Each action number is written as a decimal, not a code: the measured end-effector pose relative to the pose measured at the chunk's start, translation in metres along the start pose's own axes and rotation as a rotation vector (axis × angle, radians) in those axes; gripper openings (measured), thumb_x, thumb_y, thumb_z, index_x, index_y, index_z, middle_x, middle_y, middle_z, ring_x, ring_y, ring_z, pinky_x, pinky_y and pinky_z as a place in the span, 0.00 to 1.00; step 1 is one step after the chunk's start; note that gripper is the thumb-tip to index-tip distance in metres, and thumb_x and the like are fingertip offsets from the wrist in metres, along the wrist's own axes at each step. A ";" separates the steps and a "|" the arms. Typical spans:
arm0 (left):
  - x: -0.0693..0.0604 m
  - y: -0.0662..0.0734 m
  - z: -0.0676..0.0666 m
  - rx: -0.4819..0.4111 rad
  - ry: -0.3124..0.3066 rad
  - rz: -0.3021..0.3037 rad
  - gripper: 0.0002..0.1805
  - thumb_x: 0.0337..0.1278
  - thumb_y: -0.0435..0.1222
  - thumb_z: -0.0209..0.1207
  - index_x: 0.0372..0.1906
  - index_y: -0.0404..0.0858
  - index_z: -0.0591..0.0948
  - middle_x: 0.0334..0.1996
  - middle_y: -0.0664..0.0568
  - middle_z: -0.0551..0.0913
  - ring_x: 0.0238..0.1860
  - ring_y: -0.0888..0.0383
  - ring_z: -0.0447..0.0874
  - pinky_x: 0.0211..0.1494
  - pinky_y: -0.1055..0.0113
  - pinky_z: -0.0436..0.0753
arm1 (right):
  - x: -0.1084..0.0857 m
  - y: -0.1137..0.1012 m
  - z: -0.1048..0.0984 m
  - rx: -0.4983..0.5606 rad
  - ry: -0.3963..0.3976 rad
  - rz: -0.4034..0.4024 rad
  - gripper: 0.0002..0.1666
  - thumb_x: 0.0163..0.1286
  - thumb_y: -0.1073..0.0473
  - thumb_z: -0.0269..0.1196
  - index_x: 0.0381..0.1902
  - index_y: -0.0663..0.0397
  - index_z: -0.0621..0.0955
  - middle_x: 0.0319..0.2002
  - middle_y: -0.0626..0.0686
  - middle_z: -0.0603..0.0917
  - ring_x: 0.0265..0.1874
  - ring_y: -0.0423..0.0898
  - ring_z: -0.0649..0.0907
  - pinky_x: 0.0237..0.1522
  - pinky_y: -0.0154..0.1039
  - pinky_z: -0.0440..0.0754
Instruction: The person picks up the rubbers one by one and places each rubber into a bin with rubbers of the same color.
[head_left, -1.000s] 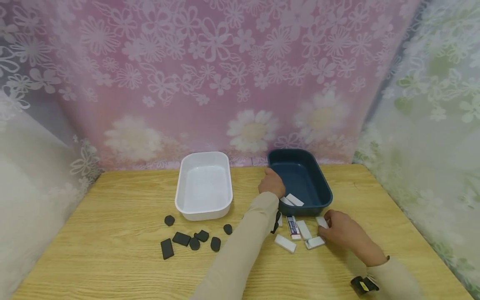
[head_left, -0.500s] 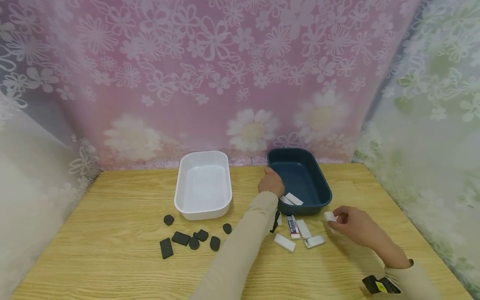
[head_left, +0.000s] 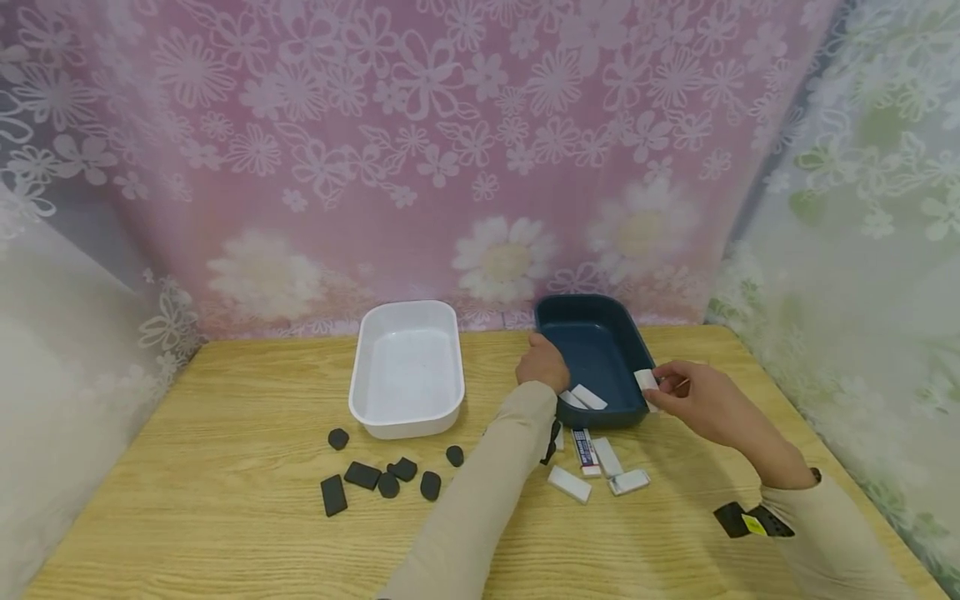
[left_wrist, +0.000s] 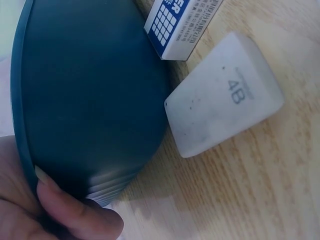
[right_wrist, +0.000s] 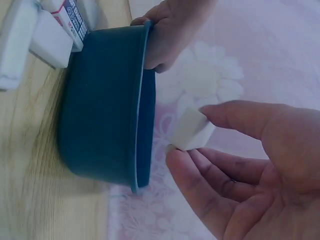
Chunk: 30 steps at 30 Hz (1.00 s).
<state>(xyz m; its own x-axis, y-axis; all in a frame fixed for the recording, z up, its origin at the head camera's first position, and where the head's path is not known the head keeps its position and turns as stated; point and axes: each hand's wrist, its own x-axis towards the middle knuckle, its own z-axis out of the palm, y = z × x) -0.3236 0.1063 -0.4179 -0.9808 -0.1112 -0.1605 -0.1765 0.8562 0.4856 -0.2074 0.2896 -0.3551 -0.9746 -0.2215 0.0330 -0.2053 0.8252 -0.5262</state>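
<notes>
My left hand (head_left: 543,364) grips the left rim of a dark blue plastic tub (head_left: 597,358); in the left wrist view its thumb (left_wrist: 75,205) lies against the outer wall. Thumb and fingers of my right hand (head_left: 708,400) pinch a white eraser (right_wrist: 190,129) at the tub's right rim, raised off the table. Two white erasers (head_left: 589,397) lie inside the tub near its front left. On the table before the tub are several more, among them a white eraser marked 4B (left_wrist: 225,97) and one in a blue and white sleeve (head_left: 585,452).
Left of the blue tub stands a white tub (head_left: 407,430). Several black pieces, such as a rectangular one (head_left: 333,495) and a rounded one (head_left: 431,486), lie in front of it on the wooden table (head_left: 225,500). A floral curtain (head_left: 450,167) hangs behind.
My right hand has picked up a white eraser from the table and carried it up to the tub's right rim. The left hand has stayed on the left rim.
</notes>
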 end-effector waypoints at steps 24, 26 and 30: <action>0.002 0.000 0.002 0.006 0.004 -0.002 0.24 0.55 0.42 0.64 0.49 0.39 0.65 0.33 0.46 0.85 0.36 0.52 0.85 0.37 0.59 0.81 | 0.075 0.011 0.055 -0.197 -0.055 -0.035 0.12 0.61 0.64 0.67 0.40 0.65 0.81 0.33 0.56 0.81 0.31 0.52 0.80 0.35 0.50 0.78; 0.002 0.000 0.002 0.005 0.007 0.001 0.25 0.55 0.42 0.64 0.51 0.38 0.65 0.33 0.46 0.85 0.36 0.52 0.85 0.37 0.59 0.81 | 0.076 0.010 0.056 -0.203 -0.086 -0.017 0.10 0.60 0.63 0.68 0.37 0.64 0.81 0.32 0.55 0.80 0.30 0.51 0.80 0.35 0.50 0.77; 0.003 -0.001 0.003 0.000 0.019 0.008 0.24 0.56 0.42 0.63 0.51 0.38 0.66 0.34 0.46 0.85 0.36 0.52 0.85 0.37 0.59 0.81 | 0.080 0.009 0.054 -0.214 -0.128 -0.022 0.07 0.59 0.64 0.68 0.31 0.62 0.80 0.30 0.54 0.79 0.27 0.49 0.79 0.33 0.49 0.77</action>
<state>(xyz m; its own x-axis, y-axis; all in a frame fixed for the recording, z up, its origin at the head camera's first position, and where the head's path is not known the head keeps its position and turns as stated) -0.3259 0.1069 -0.4212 -0.9837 -0.1137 -0.1396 -0.1682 0.8570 0.4871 -0.2823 0.2512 -0.4035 -0.9532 -0.2933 -0.0733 -0.2536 0.9077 -0.3343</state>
